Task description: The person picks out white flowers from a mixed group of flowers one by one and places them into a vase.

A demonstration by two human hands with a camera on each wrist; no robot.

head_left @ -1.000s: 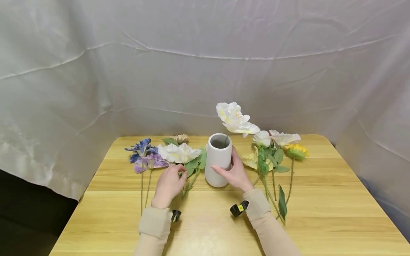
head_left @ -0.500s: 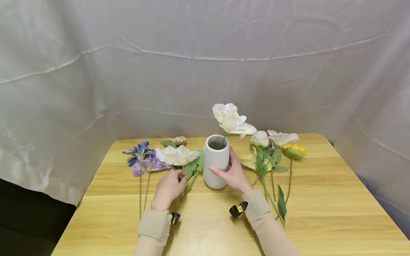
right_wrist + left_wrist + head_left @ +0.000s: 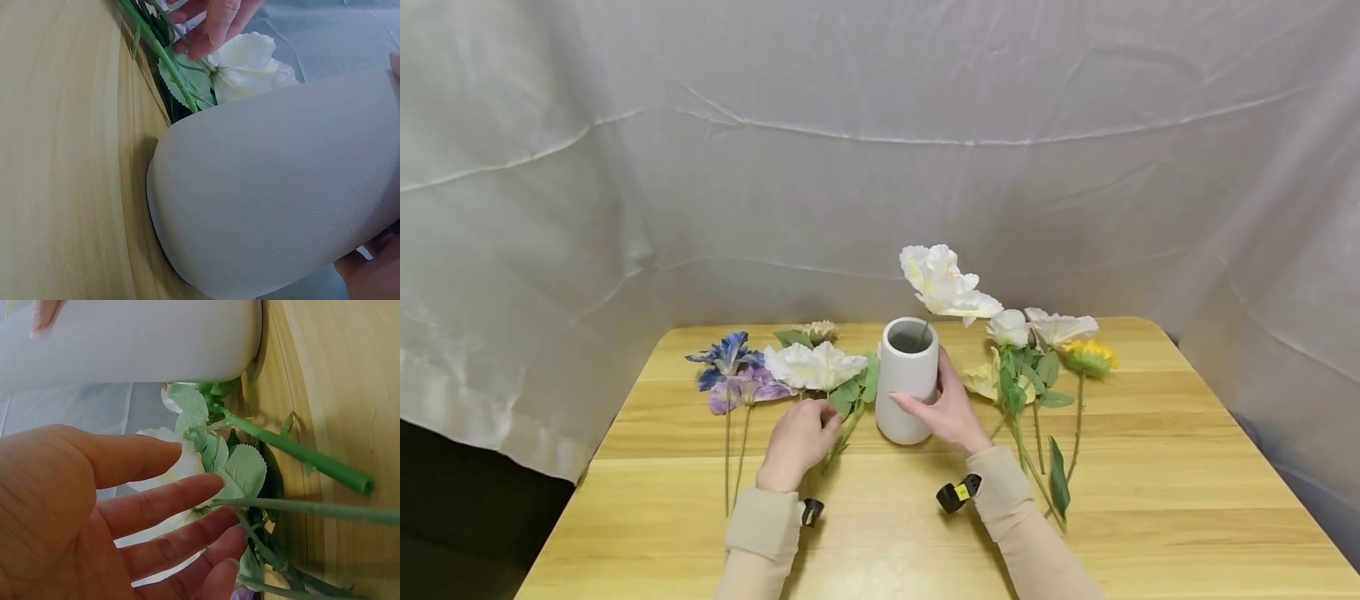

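Note:
A white vase (image 3: 907, 392) stands upright mid-table with one white flower (image 3: 947, 285) in it, the bloom leaning right above the rim. My right hand (image 3: 953, 410) grips the vase's right side, thumb across the front and fingers wrapped behind. In the right wrist view the vase (image 3: 269, 187) fills most of the picture. My left hand (image 3: 801, 433) is over the stems left of the vase, just below a second white flower (image 3: 816, 365). The left wrist view shows this hand (image 3: 144, 512) with loosely bent fingers and thumb apart, fingertips right at a thin green stem (image 3: 312, 508).
Left of the hand lie a blue flower (image 3: 727, 354) and a purple flower (image 3: 748, 387); a beige flower (image 3: 818, 331) is behind. On the right are a white rose (image 3: 1009, 328), a pale pink flower (image 3: 1060, 326), a yellow sunflower (image 3: 1088, 357) and a pale yellow flower (image 3: 983, 379).
The view has shifted slightly. My right hand keeps its grip on the vase, and my left hand stays by the white flower's stem with almost no movement.

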